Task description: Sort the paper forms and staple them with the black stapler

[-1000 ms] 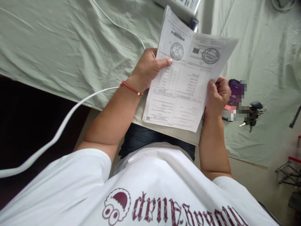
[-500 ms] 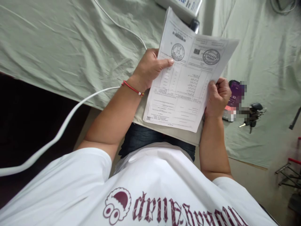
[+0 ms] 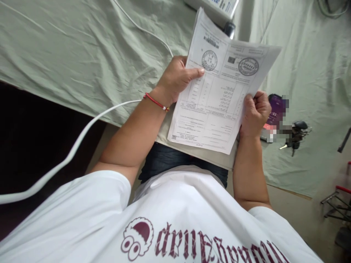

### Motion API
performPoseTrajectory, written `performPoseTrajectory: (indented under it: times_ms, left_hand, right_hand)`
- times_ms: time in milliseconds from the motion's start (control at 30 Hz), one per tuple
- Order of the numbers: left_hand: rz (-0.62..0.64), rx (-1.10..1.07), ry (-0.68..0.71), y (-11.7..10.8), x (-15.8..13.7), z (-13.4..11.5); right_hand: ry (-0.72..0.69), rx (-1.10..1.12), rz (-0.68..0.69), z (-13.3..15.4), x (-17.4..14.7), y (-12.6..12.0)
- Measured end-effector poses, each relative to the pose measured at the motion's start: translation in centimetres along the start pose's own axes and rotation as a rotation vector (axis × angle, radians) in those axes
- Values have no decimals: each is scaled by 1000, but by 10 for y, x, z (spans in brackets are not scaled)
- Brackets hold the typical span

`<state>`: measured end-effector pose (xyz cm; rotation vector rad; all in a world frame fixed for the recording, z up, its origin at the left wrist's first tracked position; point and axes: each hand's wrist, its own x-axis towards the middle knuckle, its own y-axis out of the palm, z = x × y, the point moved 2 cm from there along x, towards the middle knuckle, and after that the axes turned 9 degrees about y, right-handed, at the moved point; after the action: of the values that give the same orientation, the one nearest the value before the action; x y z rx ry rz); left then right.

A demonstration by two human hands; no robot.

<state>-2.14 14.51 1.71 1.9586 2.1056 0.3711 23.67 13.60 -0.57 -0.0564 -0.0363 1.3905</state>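
Far L, a white cable (image 3: 67, 159) crosses the edge of the green cloth (image 3: 68, 65). Next, L hand (image 3: 178, 78): thumb pressed on the front, other fingers tucked behind, closed on the stack of papers (image 3: 211, 98). Papers are up, tilted between both hands; 2 round stamps (image 3: 209, 60) already on top. Looks mid-handling, pages not laid down; what's left on lower sheets I can't tell, print's too small. R hand (image 3: 255, 109) pinches the opp. edge, fingers curled. Just beside: phone (image 3: 276, 109), then keys (image 3: 295, 142), both untouched.

Phone (image 3: 275, 112) near keys (image 3: 298, 136) on green cloth (image 3: 74, 54)
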Motion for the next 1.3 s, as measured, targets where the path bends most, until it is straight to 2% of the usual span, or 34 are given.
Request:
performPoseTrajectory:
  times_ms: [167, 300, 500, 833, 1000, 1300]
  left_hand:
    - [9, 14, 2, 0, 1, -1]
    - [-25, 25, -8, 1, 1, 0]
    - [20, -5, 10, -1, 2, 2]
    - [-3, 8, 4, -1, 2, 3]
    - [22, 3, 6, -1, 1, 2]
    - [-3, 33, -5, 0, 2, 1]
  right_hand:
    - [-21, -12, 16, 1, 0, 0]
    - [-38, -79, 10, -3, 2, -2]
    - [-105, -167, -9, -8, 4, -5]
    - [-134, -303, 6, -14, 7, -8]
    - [-152, -264, 31, -14, 7, -9]
    - [-94, -212, 8, -10, 4, -6]
